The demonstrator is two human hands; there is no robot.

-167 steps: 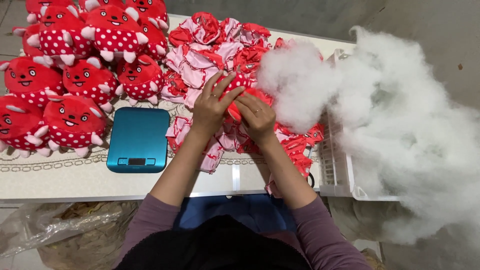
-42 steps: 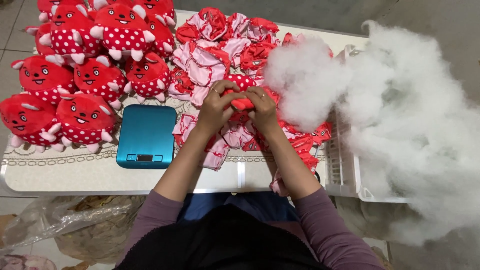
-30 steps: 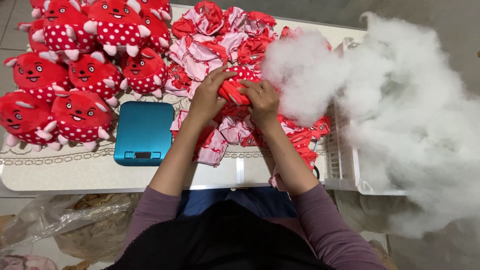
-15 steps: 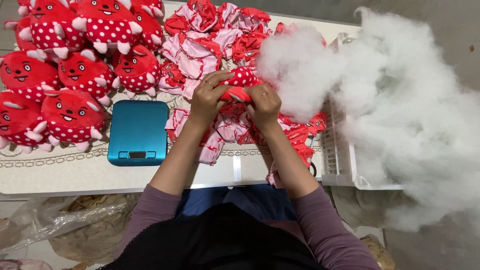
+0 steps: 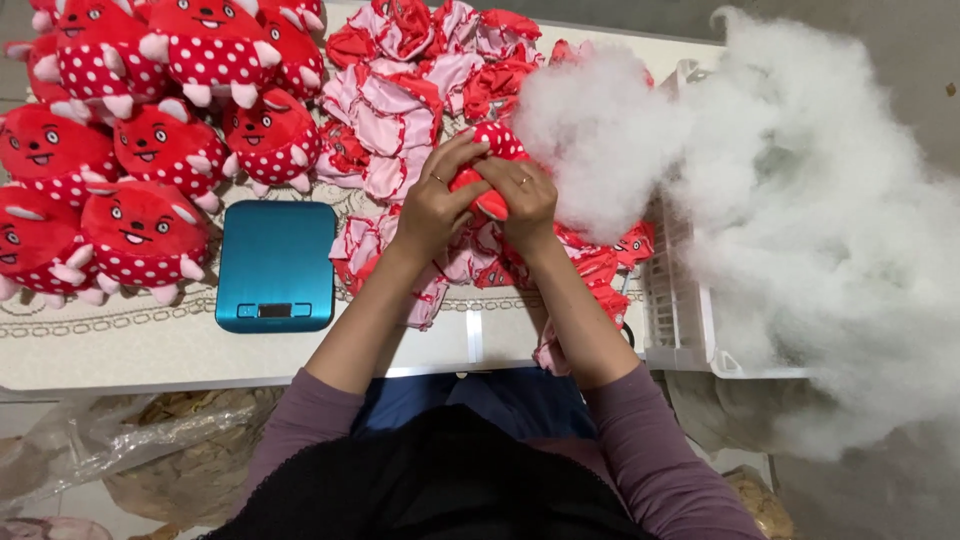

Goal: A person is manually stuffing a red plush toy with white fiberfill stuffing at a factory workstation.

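one head-worn camera looks steeply down, close over the table.

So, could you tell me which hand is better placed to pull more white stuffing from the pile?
Right, probably. The right hand sits next to the white stuffing; the left hand is on the toy skin's far side.
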